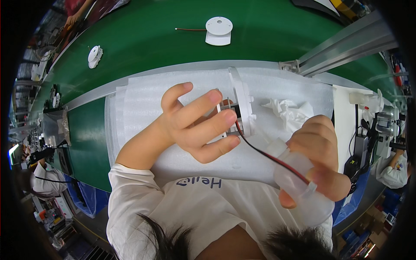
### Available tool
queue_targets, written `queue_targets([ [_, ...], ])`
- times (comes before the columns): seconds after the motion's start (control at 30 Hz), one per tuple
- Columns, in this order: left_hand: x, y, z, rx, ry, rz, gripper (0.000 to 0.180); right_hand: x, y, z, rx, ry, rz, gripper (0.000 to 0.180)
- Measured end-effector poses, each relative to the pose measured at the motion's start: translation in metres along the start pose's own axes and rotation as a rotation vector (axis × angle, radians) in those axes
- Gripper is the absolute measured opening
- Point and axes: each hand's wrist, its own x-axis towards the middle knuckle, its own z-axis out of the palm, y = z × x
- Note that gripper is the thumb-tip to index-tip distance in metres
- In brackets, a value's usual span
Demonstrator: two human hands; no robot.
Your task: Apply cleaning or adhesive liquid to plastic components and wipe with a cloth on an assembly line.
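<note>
A workshop packed with shelving and equipment curves around the rim of the view, with blue bins low on the left. A co-worker's hand shows at the upper left, and another person's white sleeve at the far right. The green work surface spreads across the far side, bounded on the near side by a metal strip; a metal post slants in from the upper right.

Nearer the person lies a white foam sheet, its left edge layered beside more green surface. A white board borders it on the right, with small equipment beyond. A crumpled white tissue rests on the foam, between the hands and nearer the right one. On the far green stretch, a round white part with a thin lead and a smaller white piece sit well apart.

Over the middle of the foam, the left hand grips a white disc-shaped assembly tilted on edge, its topmost finger lifted away. The right hand wraps a translucent bottle, nozzle toward the assembly; whether they touch I cannot tell. A red-and-black cable runs from the assembly across the bottle; whether the right fingers pinch it too is unclear.
</note>
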Motion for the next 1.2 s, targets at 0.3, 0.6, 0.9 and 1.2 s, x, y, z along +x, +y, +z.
queue_targets([
  [0.3,0.002,-0.003,-0.004,-0.102,-0.014,-0.158,0.039,-0.001,0.006,0.007,-0.002,0.016,-0.097,0.050],
  [0.6,0.002,-0.002,0.002,-0.146,0.035,-0.313,0.057,-0.002,0.012,0.016,-0.054,0.084,-0.196,0.049],
  [0.9,0.004,-0.009,-0.007,-0.346,-0.077,-0.522,0.069,0.002,0.020,0.023,-0.070,0.192,-0.344,0.039],
  [1.2,0.007,-0.005,-0.012,-0.359,-0.097,-0.557,0.071,-0.002,0.017,0.015,-0.060,0.011,-0.297,0.055],
])
